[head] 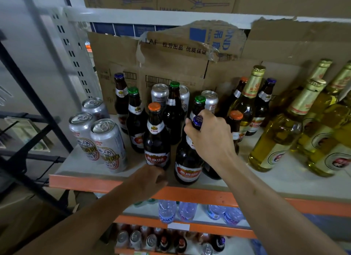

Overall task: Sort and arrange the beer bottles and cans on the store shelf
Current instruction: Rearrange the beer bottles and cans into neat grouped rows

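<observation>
Centrally, our right hand (209, 135) is closed round the neck of the dark brown glass bottle with the blue cap (188, 159), our landmark, standing near the orange front edge of the white shelf (85, 167). Our left hand (150, 178) curls at the base of the orange-capped brown bottle (156, 140) just left of it; whether it grips, we cannot tell. We judge a straight lift wise: neighbours crowd behind. Silver cans (108, 144) stand further left, yellow bottles (277, 133) right. Bare shelf lies front-right.
</observation>
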The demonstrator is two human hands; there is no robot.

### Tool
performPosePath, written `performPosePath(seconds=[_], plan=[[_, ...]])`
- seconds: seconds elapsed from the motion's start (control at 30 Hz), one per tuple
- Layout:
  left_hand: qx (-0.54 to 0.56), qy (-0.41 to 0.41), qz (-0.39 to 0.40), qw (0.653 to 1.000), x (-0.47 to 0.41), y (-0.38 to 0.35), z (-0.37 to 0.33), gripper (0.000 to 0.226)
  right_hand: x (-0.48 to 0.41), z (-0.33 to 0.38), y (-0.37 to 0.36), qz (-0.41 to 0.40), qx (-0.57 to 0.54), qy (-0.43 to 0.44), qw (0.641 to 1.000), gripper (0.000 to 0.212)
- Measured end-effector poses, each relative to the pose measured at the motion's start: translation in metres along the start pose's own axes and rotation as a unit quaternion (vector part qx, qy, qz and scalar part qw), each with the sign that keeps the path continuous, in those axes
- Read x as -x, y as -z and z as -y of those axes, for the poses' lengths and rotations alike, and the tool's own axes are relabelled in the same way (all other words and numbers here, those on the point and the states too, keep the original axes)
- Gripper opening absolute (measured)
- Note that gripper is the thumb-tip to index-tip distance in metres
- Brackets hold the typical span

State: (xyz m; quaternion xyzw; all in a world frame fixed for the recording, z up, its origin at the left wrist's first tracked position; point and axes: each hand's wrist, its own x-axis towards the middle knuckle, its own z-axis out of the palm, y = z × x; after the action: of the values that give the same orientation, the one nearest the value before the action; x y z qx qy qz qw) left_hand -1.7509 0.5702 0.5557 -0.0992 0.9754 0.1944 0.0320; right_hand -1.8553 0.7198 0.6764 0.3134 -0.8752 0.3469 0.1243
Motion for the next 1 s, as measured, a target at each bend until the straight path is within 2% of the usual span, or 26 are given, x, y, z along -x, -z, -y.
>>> performPosePath(seconds=[0.2,0.37,0.47,0.53,0.6,0.8,1.0], plan=[[-0.047,-0.01,0.021,0.999,-0.002,-0.003,-0.004,0.03,-0.002,0.003,-0.009,0.015,0.008,-0.007,1.0,0.042],[-0.05,-0.043,-0.01,0.998,0.004,0.001,-0.011,0.021,0.002,-0.002,-0.002,0.012,-0.015,0.004,1.0,0.059],[-0.059,-0.076,-0.008,0.995,0.009,0.002,-0.022,0.019,0.007,-0.01,0.009,-0.063,-0.053,0.034,0.996,0.061],[-0.056,-0.097,0.008,0.994,0.011,0.002,-0.034,0.017,0.01,-0.02,0.019,-0.129,-0.077,0.065,0.987,0.049],[-0.037,-0.118,0.029,0.992,0.01,-0.001,-0.049,0.017,0.013,-0.036,0.029,-0.158,-0.092,0.067,0.981,0.037],[-0.066,-0.18,0.07,0.979,-0.01,-0.016,-0.098,0.027,0.021,-0.092,0.06,-0.206,-0.097,-0.017,0.974,0.038],[-0.133,-0.179,0.112,0.968,-0.039,-0.017,-0.146,0.029,0.019,-0.143,0.093,-0.236,-0.11,-0.094,0.961,0.037]])
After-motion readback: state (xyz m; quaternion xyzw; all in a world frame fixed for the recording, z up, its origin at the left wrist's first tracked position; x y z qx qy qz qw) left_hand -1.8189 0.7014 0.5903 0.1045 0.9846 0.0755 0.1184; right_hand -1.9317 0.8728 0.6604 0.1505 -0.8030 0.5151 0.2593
